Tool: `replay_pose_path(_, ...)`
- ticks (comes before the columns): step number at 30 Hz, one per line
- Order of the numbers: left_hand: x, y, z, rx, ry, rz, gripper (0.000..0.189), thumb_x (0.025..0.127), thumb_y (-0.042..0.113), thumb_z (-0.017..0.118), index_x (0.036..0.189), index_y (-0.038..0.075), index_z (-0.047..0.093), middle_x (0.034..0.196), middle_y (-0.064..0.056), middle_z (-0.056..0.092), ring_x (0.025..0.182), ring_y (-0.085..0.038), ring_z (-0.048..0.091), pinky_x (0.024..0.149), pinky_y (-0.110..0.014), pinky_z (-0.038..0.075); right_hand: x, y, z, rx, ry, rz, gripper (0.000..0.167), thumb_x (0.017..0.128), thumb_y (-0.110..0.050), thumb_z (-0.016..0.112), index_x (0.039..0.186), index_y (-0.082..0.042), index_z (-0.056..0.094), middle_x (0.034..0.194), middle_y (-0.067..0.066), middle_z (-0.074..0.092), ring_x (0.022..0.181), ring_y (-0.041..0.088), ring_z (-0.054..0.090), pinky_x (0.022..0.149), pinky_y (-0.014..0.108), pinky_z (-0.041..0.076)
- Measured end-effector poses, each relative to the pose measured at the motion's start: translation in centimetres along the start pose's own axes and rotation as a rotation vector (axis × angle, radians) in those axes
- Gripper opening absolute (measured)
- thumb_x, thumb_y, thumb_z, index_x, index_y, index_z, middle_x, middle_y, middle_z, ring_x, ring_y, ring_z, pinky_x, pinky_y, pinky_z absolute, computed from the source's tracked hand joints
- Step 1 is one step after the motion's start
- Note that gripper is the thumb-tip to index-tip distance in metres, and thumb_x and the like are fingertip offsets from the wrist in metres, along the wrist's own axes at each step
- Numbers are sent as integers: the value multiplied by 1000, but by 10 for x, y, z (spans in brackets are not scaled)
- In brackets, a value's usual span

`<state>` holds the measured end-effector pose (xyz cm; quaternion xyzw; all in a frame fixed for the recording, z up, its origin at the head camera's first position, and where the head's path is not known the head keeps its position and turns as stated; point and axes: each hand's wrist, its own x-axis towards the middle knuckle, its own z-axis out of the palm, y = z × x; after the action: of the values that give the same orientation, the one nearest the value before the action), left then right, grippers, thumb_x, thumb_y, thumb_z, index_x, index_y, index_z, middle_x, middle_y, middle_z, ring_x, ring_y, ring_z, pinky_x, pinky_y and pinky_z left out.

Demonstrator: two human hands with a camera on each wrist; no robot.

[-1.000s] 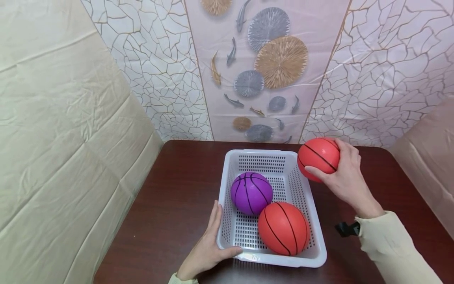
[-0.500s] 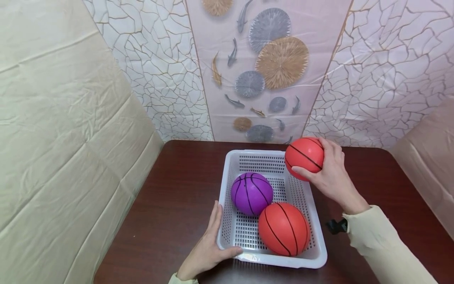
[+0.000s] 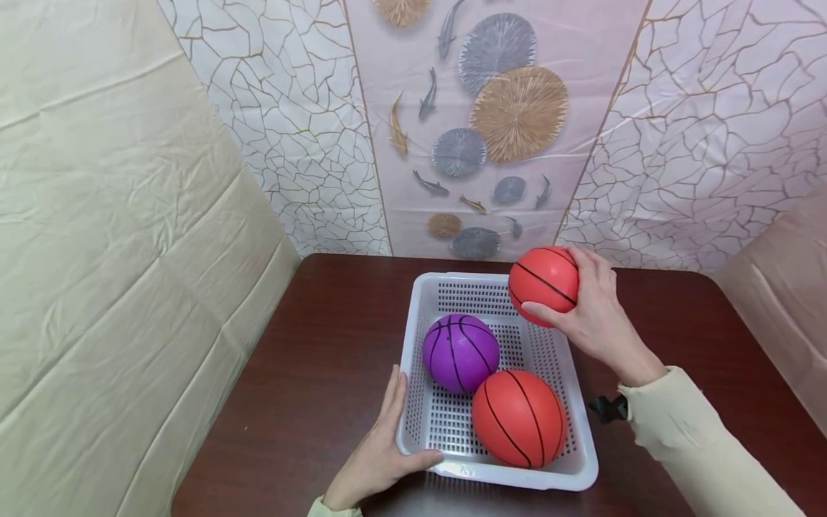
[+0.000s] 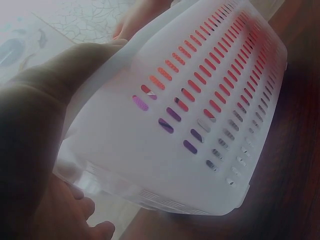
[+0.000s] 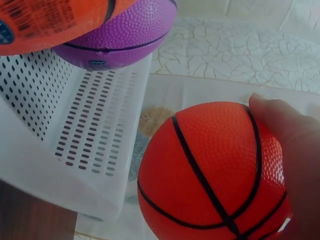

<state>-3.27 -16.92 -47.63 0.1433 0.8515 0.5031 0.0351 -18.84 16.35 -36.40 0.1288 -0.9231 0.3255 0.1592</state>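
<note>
A white perforated plastic basket [image 3: 578, 474] stands on the table. Inside it a purple mini basketball [image 3: 461, 353] lies left of centre, beside a red mini basketball [image 3: 519, 418] at the near right. My left hand [image 3: 381, 449] grips the basket's near left corner, its thumb at the near rim and its fingers along the left side. Over the far right corner, my right hand [image 3: 597, 312] holds a second red mini basketball [image 3: 543, 285], thumb in front and fingers behind. In the right wrist view, this ball [image 5: 210, 170] is apart from the basket wall.
The dark brown table [image 3: 310, 345] extends on both sides of the basket. Behind it hangs a patterned cloth [image 3: 510, 115], with a beige cloth [image 3: 129, 251] at the left. A black strap-like piece [image 3: 609, 409] sticks out by the right sleeve.
My right hand has carried the red mini basketball leftward, from beyond the basket's right rim to over its far right corner. My left hand and the basket stay put.
</note>
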Motion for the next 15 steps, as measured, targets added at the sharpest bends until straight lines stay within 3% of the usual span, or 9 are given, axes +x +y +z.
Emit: replay_pose_path(15, -1, 2, -1, 21, 11, -2, 118, 74, 49, 81, 158, 21, 2, 162, 7, -11, 146, -24, 9, 109, -55, 25, 9, -3, 9, 15, -2, -28, 109, 72, -48, 83, 154, -13, 21, 149, 19, 22, 126, 42, 32, 82, 69, 44)
